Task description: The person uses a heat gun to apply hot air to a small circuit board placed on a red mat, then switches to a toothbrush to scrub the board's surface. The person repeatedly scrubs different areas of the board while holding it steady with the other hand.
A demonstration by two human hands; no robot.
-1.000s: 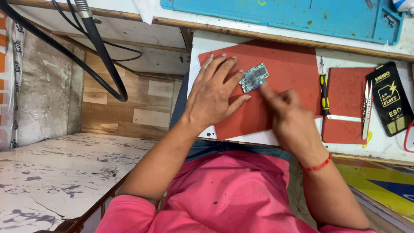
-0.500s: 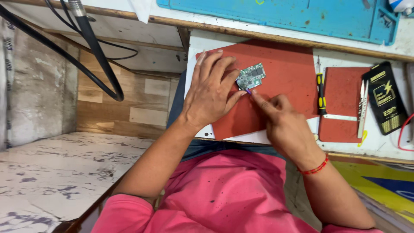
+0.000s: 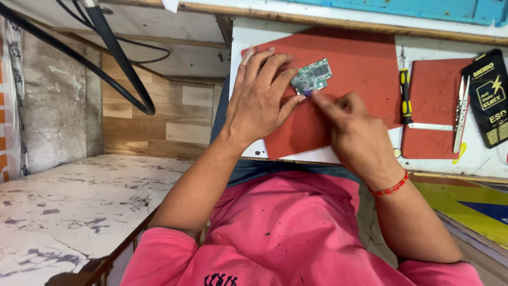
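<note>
Green circuit board (image 3: 312, 76) on red mat (image 3: 365, 58).
My left hand (image 3: 262, 100) pins its edge, fingers spread; right hand (image 3: 352, 124) fingertip touches its lower corner, gripping nothing.

My left hand (image 3: 262, 100) lies flat on the large red rubber work mat (image 3: 360, 63), its fingertips touching the left edge of the small green circuit board (image 3: 312, 75) that rests on the mat. My right hand (image 3: 357, 135) sits just right of the left, forefinger at the board's near corner. Right of the mat lies a yellow-and-black screwdriver (image 3: 405, 95), then a smaller red mat (image 3: 431, 90), steel tweezers (image 3: 460, 114) and a black flat packet (image 3: 488, 95).
</note>
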